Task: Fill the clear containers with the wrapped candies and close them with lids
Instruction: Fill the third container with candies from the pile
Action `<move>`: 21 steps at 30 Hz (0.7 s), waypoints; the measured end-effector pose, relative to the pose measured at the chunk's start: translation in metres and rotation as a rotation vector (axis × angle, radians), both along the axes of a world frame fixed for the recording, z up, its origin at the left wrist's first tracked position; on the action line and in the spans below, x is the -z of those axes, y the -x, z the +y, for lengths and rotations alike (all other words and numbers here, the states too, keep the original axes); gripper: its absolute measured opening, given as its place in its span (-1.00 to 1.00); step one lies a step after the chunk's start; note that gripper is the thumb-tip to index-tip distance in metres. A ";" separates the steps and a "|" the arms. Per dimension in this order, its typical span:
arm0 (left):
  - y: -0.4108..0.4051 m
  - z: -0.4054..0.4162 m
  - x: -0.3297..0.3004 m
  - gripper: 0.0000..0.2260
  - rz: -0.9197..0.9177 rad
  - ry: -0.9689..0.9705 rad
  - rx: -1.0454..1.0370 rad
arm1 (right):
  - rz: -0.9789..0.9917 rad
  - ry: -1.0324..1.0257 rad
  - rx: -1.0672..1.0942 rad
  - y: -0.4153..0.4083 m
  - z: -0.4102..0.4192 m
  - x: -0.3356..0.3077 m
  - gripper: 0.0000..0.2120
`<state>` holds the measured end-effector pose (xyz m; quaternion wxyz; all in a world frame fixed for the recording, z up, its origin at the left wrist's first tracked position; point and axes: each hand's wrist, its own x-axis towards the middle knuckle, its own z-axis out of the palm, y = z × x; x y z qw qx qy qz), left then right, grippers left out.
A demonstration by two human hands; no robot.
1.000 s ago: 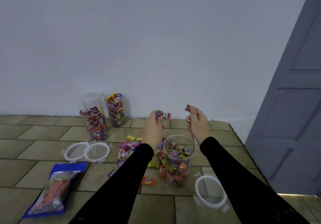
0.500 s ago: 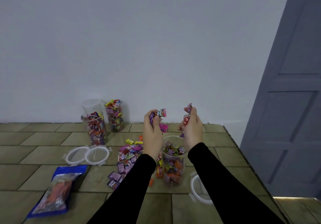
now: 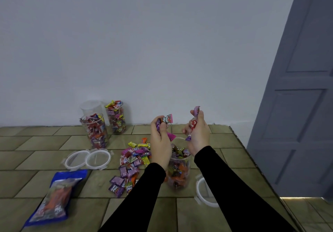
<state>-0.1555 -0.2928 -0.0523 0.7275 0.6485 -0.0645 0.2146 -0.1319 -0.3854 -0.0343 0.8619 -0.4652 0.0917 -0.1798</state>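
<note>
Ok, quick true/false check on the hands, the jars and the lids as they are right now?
1. Both hands, left hand and right hand, grip wrapped candies above the near container. True.
2. The near container is empty. False: it holds candies nearly to the rim.
3. Two lids lie side by side left of the loose candy pile. True.
4. The two filled jars by the wall are lidded. False: both are open.
5. A third lid lies right of the near container. True.
</note>
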 end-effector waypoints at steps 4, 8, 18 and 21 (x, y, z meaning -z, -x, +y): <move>0.000 0.001 0.000 -0.83 0.023 -0.029 0.007 | -0.005 0.006 -0.015 -0.001 0.001 -0.001 -0.64; -0.003 0.001 0.002 -0.85 0.032 -0.014 -0.003 | 0.001 0.029 -0.014 -0.002 0.001 -0.001 -0.64; 0.002 0.002 0.005 -0.90 0.002 0.125 0.049 | 0.022 0.036 -0.030 -0.003 -0.002 0.000 -0.65; 0.002 0.002 0.007 -0.88 0.002 0.151 0.093 | 0.036 0.029 -0.020 -0.005 -0.003 0.002 -0.65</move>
